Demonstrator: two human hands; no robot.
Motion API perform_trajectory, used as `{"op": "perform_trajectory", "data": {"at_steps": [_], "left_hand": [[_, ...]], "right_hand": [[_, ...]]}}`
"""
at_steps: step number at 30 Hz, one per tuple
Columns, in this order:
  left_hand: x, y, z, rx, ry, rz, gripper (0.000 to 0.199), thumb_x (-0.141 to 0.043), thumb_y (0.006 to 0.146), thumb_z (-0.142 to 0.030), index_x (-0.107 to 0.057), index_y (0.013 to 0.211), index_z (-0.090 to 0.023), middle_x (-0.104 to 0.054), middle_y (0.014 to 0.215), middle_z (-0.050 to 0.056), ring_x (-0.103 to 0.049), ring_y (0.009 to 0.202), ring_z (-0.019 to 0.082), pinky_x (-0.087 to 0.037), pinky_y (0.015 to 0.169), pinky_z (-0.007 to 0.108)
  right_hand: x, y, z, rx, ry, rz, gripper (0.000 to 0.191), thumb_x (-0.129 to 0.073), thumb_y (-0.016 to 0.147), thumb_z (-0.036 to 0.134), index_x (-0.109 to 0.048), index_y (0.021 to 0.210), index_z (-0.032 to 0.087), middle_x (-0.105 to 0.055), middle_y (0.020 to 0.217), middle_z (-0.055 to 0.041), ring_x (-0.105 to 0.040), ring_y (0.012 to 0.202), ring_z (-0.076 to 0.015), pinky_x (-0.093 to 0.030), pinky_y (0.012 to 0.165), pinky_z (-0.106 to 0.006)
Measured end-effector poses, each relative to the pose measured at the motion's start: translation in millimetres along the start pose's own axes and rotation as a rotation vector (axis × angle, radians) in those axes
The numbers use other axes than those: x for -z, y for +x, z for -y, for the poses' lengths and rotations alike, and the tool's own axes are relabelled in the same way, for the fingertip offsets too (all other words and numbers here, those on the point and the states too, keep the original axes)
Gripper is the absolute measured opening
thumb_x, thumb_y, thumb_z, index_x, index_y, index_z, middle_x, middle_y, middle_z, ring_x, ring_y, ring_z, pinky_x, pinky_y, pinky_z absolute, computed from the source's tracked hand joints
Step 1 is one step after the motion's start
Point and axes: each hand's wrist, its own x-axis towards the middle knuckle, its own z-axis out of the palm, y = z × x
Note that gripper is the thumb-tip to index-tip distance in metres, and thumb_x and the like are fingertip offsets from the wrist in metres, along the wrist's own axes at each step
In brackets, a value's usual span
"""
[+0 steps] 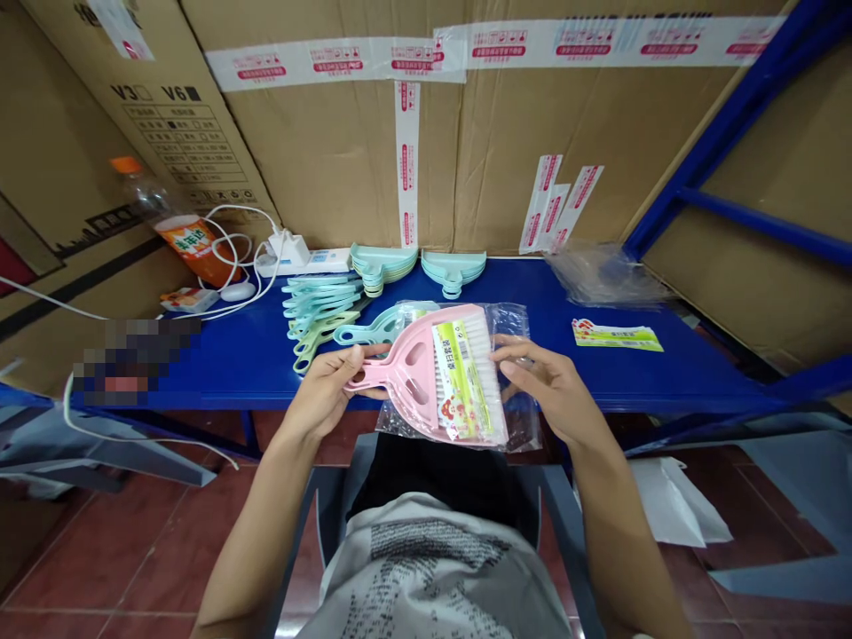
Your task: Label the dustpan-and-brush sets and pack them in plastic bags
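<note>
My left hand (327, 390) is closed around the handles of a pink dustpan (406, 377) with a white-bristled brush (491, 377) lying on it. This set is in a clear plastic bag (525, 422), and a green and white printed card (459, 373) covers part of the bristles. My right hand (549, 382) is at the bag's right side, fingers apart and touching the plastic beside the bristles. Behind the pink set, a light blue brush and dustpan set (366, 333) lies on the blue table, partly hidden.
Light blue and green brushes (316, 311) are piled at left. Stacked dustpans (382, 264) and a smaller stack (453, 271) stand at the back. Clear bags (609, 275) and printed cards (616, 335) lie right. A power strip (326, 261) and orange drink bottle (193, 244) are back left.
</note>
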Motion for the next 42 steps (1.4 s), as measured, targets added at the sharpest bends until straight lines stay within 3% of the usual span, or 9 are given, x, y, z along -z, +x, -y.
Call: {"op": "perform_trajectory", "data": {"at_steps": [7,14,18,22,26,33,36,39,42], "left_hand": [[-1.9,0.0,2.6,-0.009,-0.003,0.025,0.057,-0.093,0.081,-0.06,-0.089,0.108,-0.01,-0.086,0.094,0.018,-0.08,0.068,0.023,-0.07,0.062,0.031],[-7.6,-0.6,1.6,0.0,0.012,0.009,0.059,-0.095,0.077,-0.061,-0.089,0.107,-0.01,-0.086,0.094,0.018,-0.081,0.07,0.027,-0.071,0.06,0.036],[-7.8,-0.2,2.8,0.015,-0.003,-0.003,0.059,-0.097,0.076,-0.061,-0.09,0.108,-0.012,-0.086,0.096,0.017,-0.081,0.067,0.026,-0.071,0.061,0.035],[-5.2,-0.3,3.6,0.028,-0.01,0.011,0.058,-0.096,0.078,-0.06,-0.09,0.11,-0.012,-0.086,0.098,0.018,-0.082,0.072,0.026,-0.071,0.062,0.032],[-4.6,-1.7,3.1,0.019,-0.018,0.032,0.057,-0.095,0.079,-0.059,-0.09,0.11,-0.012,-0.086,0.095,0.017,-0.08,0.066,0.022,-0.07,0.061,0.031],[-6.9,-2.7,1.2,0.028,-0.023,0.009,0.057,-0.097,0.078,-0.058,-0.089,0.109,-0.011,-0.086,0.094,0.017,-0.082,0.071,0.026,-0.071,0.062,0.033],[-7.6,-2.9,-0.1,0.032,-0.02,-0.015,0.059,-0.097,0.076,-0.059,-0.089,0.107,-0.01,-0.086,0.096,0.018,-0.082,0.072,0.027,-0.072,0.062,0.036],[-9.2,-3.7,-1.3,0.01,-0.016,-0.041,0.061,-0.098,0.074,-0.061,-0.089,0.104,-0.009,-0.086,0.1,0.019,-0.082,0.074,0.027,-0.073,0.063,0.037],[-10.9,-4.2,-1.0,-0.01,-0.013,-0.06,0.06,-0.098,0.074,-0.061,-0.089,0.102,-0.009,-0.086,0.103,0.019,-0.082,0.076,0.027,-0.074,0.064,0.039]], "right_hand": [[-7.5,4.7,-3.0,-0.052,0.055,-0.068,0.031,-0.09,0.087,0.05,-0.083,0.105,0.025,-0.073,0.121,-0.007,-0.068,0.089,-0.0176,-0.062,0.055,-0.022],[-14.4,6.1,-7.7,-0.055,0.055,-0.148,0.036,-0.096,0.079,0.047,-0.081,0.101,0.023,-0.073,0.123,-0.0072,-0.064,0.088,-0.0163,-0.055,0.058,-0.021],[-11.8,6.8,-8.9,-0.037,0.097,-0.159,0.032,-0.093,0.081,0.05,-0.082,0.098,0.024,-0.072,0.135,-0.0079,-0.069,0.105,-0.0229,-0.057,0.065,-0.024],[-7.0,4.8,-7.9,-0.037,0.052,0.021,0.045,-0.075,0.094,0.069,-0.088,0.095,0.026,-0.071,0.144,-0.0092,-0.068,0.129,-0.0332,-0.063,0.089,-0.036],[-6.4,2.7,-5.7,0.075,-0.145,0.181,0.061,-0.056,0.102,0.078,-0.092,0.106,0.029,-0.071,0.148,-0.0097,-0.058,0.147,-0.0386,-0.047,0.124,-0.05],[-6.9,2.1,-4.3,0.078,-0.288,0.166,0.073,-0.046,0.103,0.083,-0.091,0.113,0.027,-0.076,0.14,-0.0126,-0.045,0.159,-0.0419,-0.036,0.132,-0.056],[-2.1,1.4,-12.2,0.078,-0.231,0.117,0.068,-0.051,0.104,0.08,-0.089,0.123,0.026,-0.079,0.131,-0.0128,-0.047,0.158,-0.0418,-0.045,0.126,-0.056],[1.8,0.4,-19.3,0.027,-0.123,-0.015,0.062,-0.062,0.1,0.077,-0.086,0.129,0.028,-0.081,0.126,-0.0126,-0.059,0.145,-0.0443,-0.064,0.098,-0.052],[-0.5,-0.1,-18.8,-0.02,-0.109,-0.068,0.054,-0.073,0.095,0.073,-0.088,0.121,0.028,-0.082,0.103,-0.0127,-0.064,0.137,-0.0455,-0.067,0.079,-0.046]]}}
